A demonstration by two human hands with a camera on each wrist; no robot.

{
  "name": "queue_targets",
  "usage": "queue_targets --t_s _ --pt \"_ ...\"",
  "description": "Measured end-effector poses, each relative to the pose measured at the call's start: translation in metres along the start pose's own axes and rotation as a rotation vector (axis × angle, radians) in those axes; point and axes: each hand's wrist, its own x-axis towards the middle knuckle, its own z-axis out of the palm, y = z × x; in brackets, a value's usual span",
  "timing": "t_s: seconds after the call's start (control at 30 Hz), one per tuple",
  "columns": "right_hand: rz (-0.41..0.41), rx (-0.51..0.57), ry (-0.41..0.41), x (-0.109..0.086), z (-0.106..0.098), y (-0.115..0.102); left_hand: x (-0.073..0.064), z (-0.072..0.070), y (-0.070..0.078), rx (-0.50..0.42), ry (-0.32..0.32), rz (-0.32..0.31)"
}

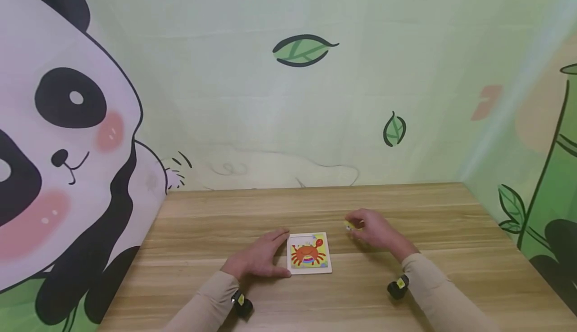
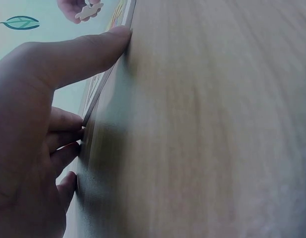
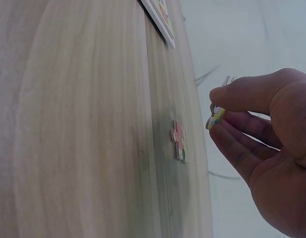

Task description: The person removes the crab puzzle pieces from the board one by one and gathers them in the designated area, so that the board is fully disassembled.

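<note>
A square crab puzzle (image 1: pixel 309 254) in a pale frame lies flat on the table. Along its left side rests my left hand (image 1: pixel 261 257), thumb by the near corner and forefinger by the far one. The left wrist view shows the thumb (image 2: pixel 101 54) straight against the frame's edge. To the right of the puzzle, my right hand (image 1: pixel 371 229) is raised above the tabletop. Between thumb and fingers it pinches a small yellow puzzle piece (image 3: pixel 216 116). Beneath that hand, a reddish puzzle piece (image 3: pixel 178 141) lies on the table in the right wrist view.
The wooden table (image 1: pixel 216 212) ends at the back against a green cloth backdrop (image 1: pixel 216 81) printed with a panda and leaves. Each wrist carries a small black camera, such as the right wrist camera (image 1: pixel 397 288).
</note>
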Motion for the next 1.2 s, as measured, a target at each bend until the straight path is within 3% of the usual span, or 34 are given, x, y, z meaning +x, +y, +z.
queue_targets --t_s 0.4,0.67,1.2 --pt "0.010 0.015 0.017 -0.011 -0.005 0.015 0.001 -0.001 0.000 0.012 -0.005 -0.005" --pt "-0.046 0.026 0.050 -0.018 -0.004 0.026 0.001 0.000 -0.001 0.008 0.005 0.005" --pt "0.026 -0.015 0.084 -0.026 -0.006 0.041 0.002 0.002 -0.002 0.001 0.009 0.006"
